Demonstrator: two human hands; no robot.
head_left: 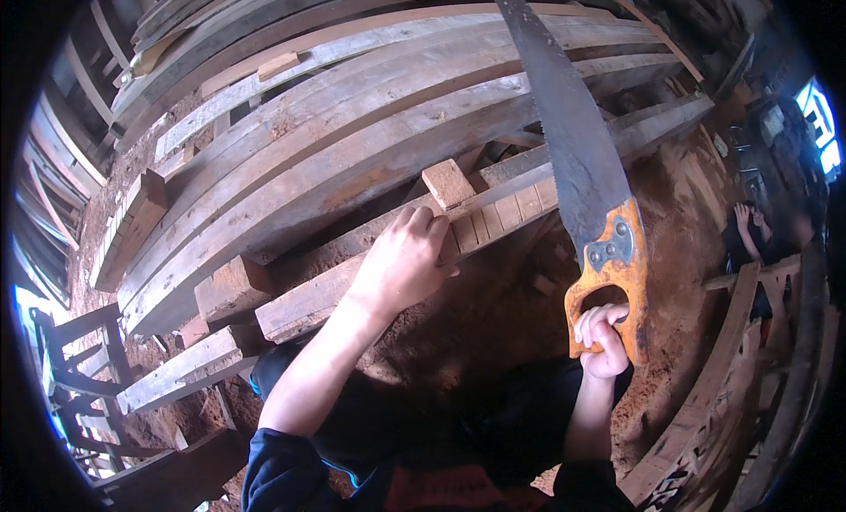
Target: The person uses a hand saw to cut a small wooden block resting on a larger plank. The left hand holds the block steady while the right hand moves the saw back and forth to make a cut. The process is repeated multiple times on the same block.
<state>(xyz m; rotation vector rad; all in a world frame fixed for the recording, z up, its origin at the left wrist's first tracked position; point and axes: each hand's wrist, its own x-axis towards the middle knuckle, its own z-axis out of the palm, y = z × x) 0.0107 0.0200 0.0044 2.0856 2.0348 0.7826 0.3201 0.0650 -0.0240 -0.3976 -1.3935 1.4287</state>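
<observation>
My right hand (604, 336) grips the orange, worn wooden handle of a large handsaw (577, 133), whose long toothed blade points up past the beams. My left hand (405, 256) is closed over a narrow timber (308, 305) with a row of crosswise lines along part of its side, in front of a stack of long weathered beams (335, 133). A small wooden block (448, 181) sits on the timber just beyond my left hand. Another block (231, 287) lies farther left, between the timber and the stack.
Sawdust-covered ground (670, 212) lies below and right of the timber. Loose boards (723, 389) are at the lower right, a wooden frame (84, 371) at the left, leaning planks (57, 177) beyond. A co-worker (762, 230) with raised hands is at the right, below a bright opening (818, 124).
</observation>
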